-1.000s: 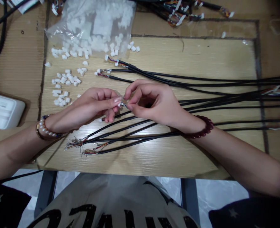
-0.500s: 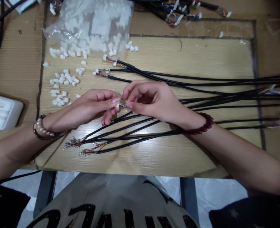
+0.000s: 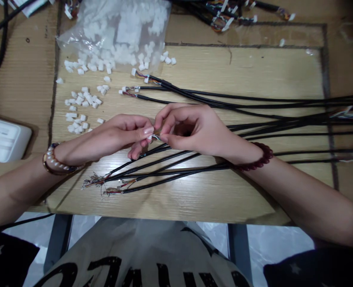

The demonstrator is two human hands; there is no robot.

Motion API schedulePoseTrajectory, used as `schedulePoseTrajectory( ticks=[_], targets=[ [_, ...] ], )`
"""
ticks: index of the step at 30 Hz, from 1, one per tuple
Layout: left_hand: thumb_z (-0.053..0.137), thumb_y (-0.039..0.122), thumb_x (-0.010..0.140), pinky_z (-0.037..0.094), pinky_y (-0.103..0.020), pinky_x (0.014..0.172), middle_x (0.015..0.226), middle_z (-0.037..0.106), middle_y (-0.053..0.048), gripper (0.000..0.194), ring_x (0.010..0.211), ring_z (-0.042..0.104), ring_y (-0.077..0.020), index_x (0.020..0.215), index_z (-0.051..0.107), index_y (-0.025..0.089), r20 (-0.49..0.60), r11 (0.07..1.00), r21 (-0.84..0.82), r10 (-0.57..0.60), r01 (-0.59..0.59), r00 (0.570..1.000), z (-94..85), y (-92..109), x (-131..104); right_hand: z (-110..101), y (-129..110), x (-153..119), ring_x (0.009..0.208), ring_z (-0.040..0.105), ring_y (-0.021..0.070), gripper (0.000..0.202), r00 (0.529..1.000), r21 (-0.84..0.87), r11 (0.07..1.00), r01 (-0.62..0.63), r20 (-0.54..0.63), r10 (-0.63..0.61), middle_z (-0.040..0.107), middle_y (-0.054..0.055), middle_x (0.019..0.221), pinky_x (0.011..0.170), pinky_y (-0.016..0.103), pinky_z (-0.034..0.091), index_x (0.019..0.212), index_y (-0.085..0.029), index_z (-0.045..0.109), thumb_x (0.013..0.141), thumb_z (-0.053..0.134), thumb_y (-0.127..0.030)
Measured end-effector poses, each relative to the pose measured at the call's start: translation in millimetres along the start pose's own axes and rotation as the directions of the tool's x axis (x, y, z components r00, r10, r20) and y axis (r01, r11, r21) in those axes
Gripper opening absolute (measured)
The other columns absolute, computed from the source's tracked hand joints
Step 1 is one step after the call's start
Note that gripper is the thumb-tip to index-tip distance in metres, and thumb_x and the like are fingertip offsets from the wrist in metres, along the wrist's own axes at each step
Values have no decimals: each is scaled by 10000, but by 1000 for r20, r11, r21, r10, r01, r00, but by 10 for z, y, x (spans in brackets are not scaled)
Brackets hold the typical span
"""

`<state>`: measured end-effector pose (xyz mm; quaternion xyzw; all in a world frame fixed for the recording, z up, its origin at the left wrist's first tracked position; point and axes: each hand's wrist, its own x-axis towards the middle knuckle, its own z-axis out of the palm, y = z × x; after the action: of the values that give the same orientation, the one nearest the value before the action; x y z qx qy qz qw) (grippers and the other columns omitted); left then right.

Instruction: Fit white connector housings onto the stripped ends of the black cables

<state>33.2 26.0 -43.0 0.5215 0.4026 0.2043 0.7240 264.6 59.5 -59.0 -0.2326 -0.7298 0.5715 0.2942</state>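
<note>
Between thumb and fingers, my left hand (image 3: 128, 133) pinches a small white connector (image 3: 149, 137), mostly hidden by the fingertips. Thin coloured wires (image 3: 156, 136) run from it to my right hand (image 3: 191, 125), whose thumb and forefinger are closed on them. Below the hands lie several black cables (image 3: 152, 164) with frayed, bare wire ends (image 3: 94, 181) pointing left. Above the hands, other black cables (image 3: 194, 92) carry white connectors (image 3: 122, 91) on their left ends.
Loose white connectors (image 3: 85, 99) lie in small piles at the left, below a clear plastic bag (image 3: 125, 36) full of them. A white box-shaped device (image 3: 5, 139) sits at the far left. More cable ends (image 3: 221, 18) are at the top.
The hands are still together, with the connector tilted slightly and a little more of the coloured wires showing between them. The whole view has shifted slightly.
</note>
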Motion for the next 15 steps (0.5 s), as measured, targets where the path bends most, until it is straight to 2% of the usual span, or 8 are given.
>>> schedulePoseTrajectory(
  ticks=[6, 10, 15],
  targets=[
    [685, 464, 999, 456, -160, 549, 611, 623, 14, 345, 539, 590, -82, 842, 640, 160, 9, 998, -56, -4, 4, 1000, -11, -40, -18, -12, 2, 3, 734, 598, 60, 102, 999, -24, 999, 35, 4, -35, 714, 40, 969, 564, 166, 456, 766, -134, 700, 837, 731, -67],
    [665, 449, 1016, 446, -153, 538, 615, 608, 21, 338, 546, 580, -76, 850, 647, 155, 29, 1000, -1, 4, -3, 1000, -14, -3, -24, -4, 1, -10, 758, 617, 58, 125, 998, -34, 998, 56, 25, -55, 701, 38, 994, 596, 164, 485, 785, -128, 694, 807, 715, -7],
    [682, 473, 999, 452, -159, 542, 614, 605, 18, 371, 549, 568, -78, 826, 644, 147, 25, 999, 34, -19, 18, 1000, 0, 51, -14, 13, 4, -22, 770, 622, 66, 107, 996, -63, 995, 81, 25, -80, 704, 46, 1000, 606, 172, 494, 805, -132, 694, 838, 714, -32]
  ],
)
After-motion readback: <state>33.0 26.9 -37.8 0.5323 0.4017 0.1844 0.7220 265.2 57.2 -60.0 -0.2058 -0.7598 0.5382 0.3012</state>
